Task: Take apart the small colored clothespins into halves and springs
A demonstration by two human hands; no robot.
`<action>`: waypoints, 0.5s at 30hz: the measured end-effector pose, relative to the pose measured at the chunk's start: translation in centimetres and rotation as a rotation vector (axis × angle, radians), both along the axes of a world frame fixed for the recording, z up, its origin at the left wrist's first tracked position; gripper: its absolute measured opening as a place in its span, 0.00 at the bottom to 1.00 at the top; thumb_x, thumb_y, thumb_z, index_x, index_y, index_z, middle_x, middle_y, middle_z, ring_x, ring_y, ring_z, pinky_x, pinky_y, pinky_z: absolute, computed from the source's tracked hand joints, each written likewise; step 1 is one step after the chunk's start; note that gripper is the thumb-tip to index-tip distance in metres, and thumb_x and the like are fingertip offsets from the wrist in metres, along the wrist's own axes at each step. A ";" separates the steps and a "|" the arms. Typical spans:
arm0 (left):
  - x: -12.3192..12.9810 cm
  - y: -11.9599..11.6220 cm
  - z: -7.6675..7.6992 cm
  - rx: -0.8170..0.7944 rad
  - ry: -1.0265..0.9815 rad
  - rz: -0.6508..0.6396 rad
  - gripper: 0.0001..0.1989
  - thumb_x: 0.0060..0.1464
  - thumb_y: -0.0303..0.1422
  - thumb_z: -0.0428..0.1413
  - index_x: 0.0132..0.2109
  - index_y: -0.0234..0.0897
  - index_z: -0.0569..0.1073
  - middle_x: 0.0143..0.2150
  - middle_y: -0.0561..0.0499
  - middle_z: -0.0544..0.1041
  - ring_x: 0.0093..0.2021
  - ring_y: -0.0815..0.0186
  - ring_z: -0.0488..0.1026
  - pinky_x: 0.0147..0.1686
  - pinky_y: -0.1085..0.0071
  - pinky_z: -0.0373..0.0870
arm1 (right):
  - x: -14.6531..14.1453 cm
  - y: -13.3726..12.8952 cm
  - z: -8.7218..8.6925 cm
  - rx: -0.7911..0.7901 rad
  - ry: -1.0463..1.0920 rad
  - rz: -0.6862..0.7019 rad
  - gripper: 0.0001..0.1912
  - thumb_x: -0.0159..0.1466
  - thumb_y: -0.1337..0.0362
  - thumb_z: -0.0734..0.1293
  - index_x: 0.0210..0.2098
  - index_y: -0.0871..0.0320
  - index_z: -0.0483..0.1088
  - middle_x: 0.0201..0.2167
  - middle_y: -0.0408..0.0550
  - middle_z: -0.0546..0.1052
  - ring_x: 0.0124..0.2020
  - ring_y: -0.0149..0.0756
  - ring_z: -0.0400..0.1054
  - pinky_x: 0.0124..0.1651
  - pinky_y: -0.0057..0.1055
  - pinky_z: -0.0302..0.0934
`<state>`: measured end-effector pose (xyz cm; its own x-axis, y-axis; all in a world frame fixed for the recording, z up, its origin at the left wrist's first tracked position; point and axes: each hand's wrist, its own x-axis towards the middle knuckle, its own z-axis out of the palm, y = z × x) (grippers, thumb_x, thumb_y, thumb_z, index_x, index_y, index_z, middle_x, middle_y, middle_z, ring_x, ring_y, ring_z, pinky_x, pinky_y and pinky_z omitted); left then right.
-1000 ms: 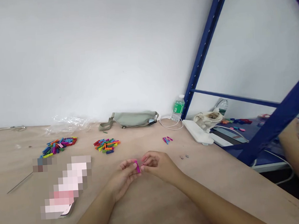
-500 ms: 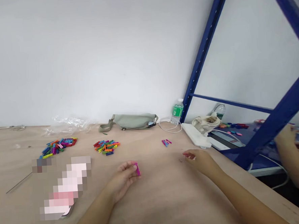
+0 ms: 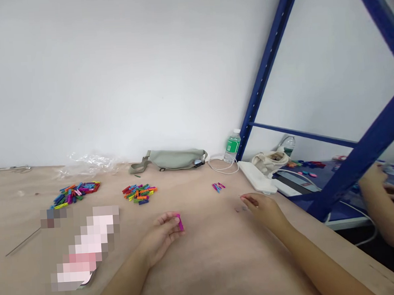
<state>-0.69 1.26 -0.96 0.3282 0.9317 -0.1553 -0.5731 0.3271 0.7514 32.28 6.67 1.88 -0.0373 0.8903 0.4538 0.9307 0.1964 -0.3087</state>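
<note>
- The person's left hand [image 3: 160, 236] holds a magenta clip [image 3: 180, 223] pinched between thumb and fingers, above a brown-covered table [image 3: 204, 271].
- The clip's long axis runs nearly up and down in the view, its top leaning slightly left.
- The right hand [image 3: 266, 210] is well apart, to the right of the clip, its thumb and fingertips close together; whether anything is between them cannot be told.
- Small, blurred pieces [image 3: 238, 210] lie on the table just below the right fingertips in the view, far nearer this hand than the left.
- A few pink and blue clips [image 3: 218, 187] lie beyond and to the left of the right fingertips.
- A larger multicoloured pile [image 3: 139, 193] lies beyond the left hand.
</note>
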 end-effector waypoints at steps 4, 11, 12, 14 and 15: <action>0.0 0.0 0.1 0.002 -0.001 -0.003 0.08 0.44 0.26 0.58 0.35 0.35 0.71 0.28 0.52 0.73 0.30 0.69 0.71 0.40 0.67 0.67 | 0.2 0.0 -0.1 0.005 -0.010 0.015 0.14 0.56 0.57 0.57 0.30 0.60 0.70 0.31 0.53 0.74 0.30 0.40 0.68 0.34 0.32 0.61; -0.1 0.0 0.0 0.003 -0.009 -0.005 0.08 0.45 0.26 0.57 0.36 0.34 0.70 0.27 0.51 0.73 0.29 0.69 0.71 0.40 0.67 0.67 | 0.7 0.2 -0.5 -0.029 -0.065 0.093 0.14 0.55 0.58 0.58 0.29 0.59 0.72 0.29 0.51 0.75 0.27 0.37 0.67 0.32 0.30 0.60; -0.1 0.1 0.0 0.002 -0.008 -0.005 0.08 0.45 0.25 0.57 0.36 0.34 0.70 0.27 0.51 0.73 0.29 0.69 0.71 0.40 0.67 0.67 | 0.7 0.2 -0.6 -0.037 -0.067 0.094 0.14 0.54 0.59 0.58 0.30 0.59 0.73 0.29 0.51 0.75 0.27 0.37 0.68 0.31 0.30 0.60; 0.0 0.1 -0.1 0.001 -0.004 -0.002 0.08 0.45 0.25 0.57 0.36 0.34 0.70 0.26 0.52 0.73 0.29 0.69 0.72 0.40 0.67 0.67 | 0.7 0.2 -0.8 -0.055 -0.051 0.070 0.15 0.54 0.60 0.59 0.33 0.60 0.73 0.28 0.51 0.75 0.27 0.37 0.68 0.31 0.30 0.60; 0.0 0.1 -0.1 0.002 -0.002 0.002 0.08 0.45 0.25 0.57 0.36 0.34 0.70 0.26 0.52 0.73 0.28 0.69 0.72 0.40 0.67 0.67 | 0.6 0.2 -0.8 -0.070 -0.040 0.055 0.16 0.53 0.60 0.60 0.36 0.60 0.72 0.28 0.51 0.76 0.27 0.37 0.69 0.30 0.30 0.61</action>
